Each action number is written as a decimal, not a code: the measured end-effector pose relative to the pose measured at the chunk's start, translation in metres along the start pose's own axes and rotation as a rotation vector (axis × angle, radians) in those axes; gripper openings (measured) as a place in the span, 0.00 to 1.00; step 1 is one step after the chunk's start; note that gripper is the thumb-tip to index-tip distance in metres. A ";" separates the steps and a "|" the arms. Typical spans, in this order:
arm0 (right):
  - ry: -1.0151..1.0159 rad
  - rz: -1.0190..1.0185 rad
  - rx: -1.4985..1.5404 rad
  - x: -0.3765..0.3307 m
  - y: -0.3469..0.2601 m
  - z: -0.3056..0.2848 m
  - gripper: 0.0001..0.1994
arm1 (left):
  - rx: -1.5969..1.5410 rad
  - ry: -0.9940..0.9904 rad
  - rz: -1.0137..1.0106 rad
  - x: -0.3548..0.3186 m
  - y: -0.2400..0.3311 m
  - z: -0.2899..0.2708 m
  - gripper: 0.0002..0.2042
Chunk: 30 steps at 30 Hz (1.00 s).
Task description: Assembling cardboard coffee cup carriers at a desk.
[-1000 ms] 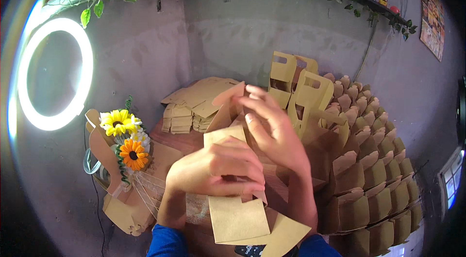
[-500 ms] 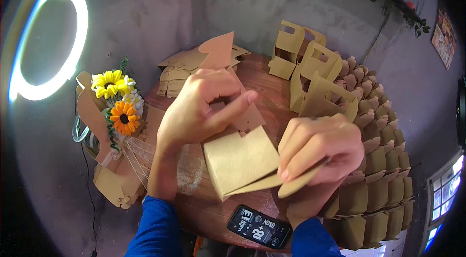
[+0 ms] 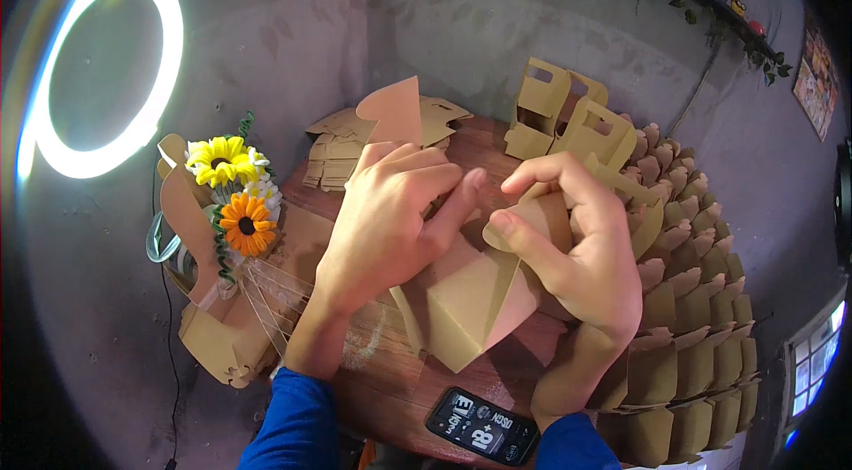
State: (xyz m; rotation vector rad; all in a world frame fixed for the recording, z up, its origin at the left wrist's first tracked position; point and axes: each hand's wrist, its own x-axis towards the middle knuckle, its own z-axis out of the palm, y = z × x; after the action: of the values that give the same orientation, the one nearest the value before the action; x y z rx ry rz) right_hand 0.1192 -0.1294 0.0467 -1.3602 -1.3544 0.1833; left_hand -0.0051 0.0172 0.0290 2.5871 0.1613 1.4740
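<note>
A brown cardboard box point(image 3: 461, 297), partly folded, is tilted between my hands over the middle of the table. My left hand point(image 3: 399, 213) is closed on its far left side, with the thumb stretched toward the right; a tall curved panel point(image 3: 393, 115) rises beyond the knuckles. My right hand point(image 3: 581, 248) grips a rounded flap on the right side, thumb in front and fingers behind. The box's lower corner points toward me. My left palm hides where the curved panel meets the box.
Flat cardboard pieces point(image 3: 337, 159) are stacked at the back left. Folded carriers with handle holes point(image 3: 541, 97) stand at the back right, beside rows of small boxes point(image 3: 692, 310). Artificial flowers point(image 3: 244, 223) sit in a cardboard holder at left. A phone point(image 3: 484, 426) lies near the front edge.
My right hand has moved up, lifting the rounded flap from the lower right to the box's far right side. The box has turned, now showing a corner toward me. My left hand keeps its hold.
</note>
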 end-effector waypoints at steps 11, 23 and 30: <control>-0.007 0.056 -0.139 0.005 0.014 0.008 0.07 | -0.138 -0.015 -0.022 -0.001 0.006 0.011 0.11; -0.020 -0.017 -0.166 0.006 0.015 0.007 0.08 | -0.079 0.014 0.022 0.001 0.008 0.011 0.10; -0.021 -0.083 -0.238 0.001 0.021 0.008 0.10 | -0.254 0.007 0.082 0.003 0.010 0.014 0.08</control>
State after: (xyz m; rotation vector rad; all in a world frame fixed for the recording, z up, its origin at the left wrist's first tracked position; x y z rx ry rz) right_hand 0.1255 -0.1173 0.0290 -1.4983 -1.4835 -0.0206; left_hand 0.0087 0.0071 0.0262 2.4100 -0.1250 1.4261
